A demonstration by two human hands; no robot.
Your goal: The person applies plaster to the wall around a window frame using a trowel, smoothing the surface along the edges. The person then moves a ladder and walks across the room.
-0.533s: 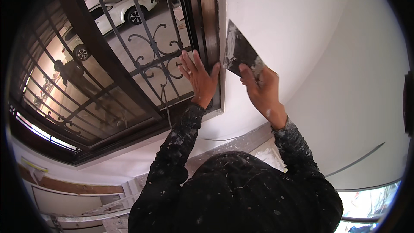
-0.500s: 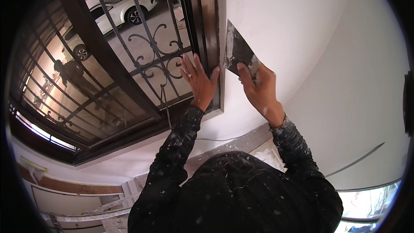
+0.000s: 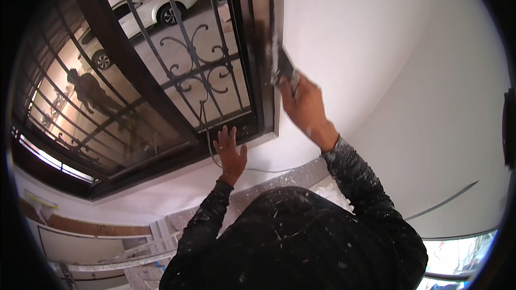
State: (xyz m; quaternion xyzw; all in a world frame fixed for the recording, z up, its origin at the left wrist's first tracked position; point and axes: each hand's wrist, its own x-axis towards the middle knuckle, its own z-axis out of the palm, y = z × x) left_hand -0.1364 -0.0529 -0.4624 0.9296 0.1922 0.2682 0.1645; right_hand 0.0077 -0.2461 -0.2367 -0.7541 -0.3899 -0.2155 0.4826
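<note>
My right hand (image 3: 307, 108) is closed round the handle of a putty knife (image 3: 285, 65) with a wide dark blade. The blade is turned nearly edge-on and lies at the inner edge of the wall beside the dark window frame (image 3: 263, 75). Whether it touches the frame or only the wall edge, I cannot tell. Lower down, my left hand (image 3: 231, 156) is open, fingers spread, by the bottom rail of the window and the sill. It holds nothing. Both sleeves are black and spattered with white.
A metal grille (image 3: 193, 56) with scrolls fills the window opening, and a white car (image 3: 153, 8) is parked outside. The glass pane on the left shows a person's reflection (image 3: 94, 94). A thin cable (image 3: 269, 171) runs below the sill. White wall (image 3: 365, 27) curves away at right.
My right hand has moved left with the putty knife, whose blade has turned from flat to nearly edge-on. My left hand has come down from the frame's side to the sill.
</note>
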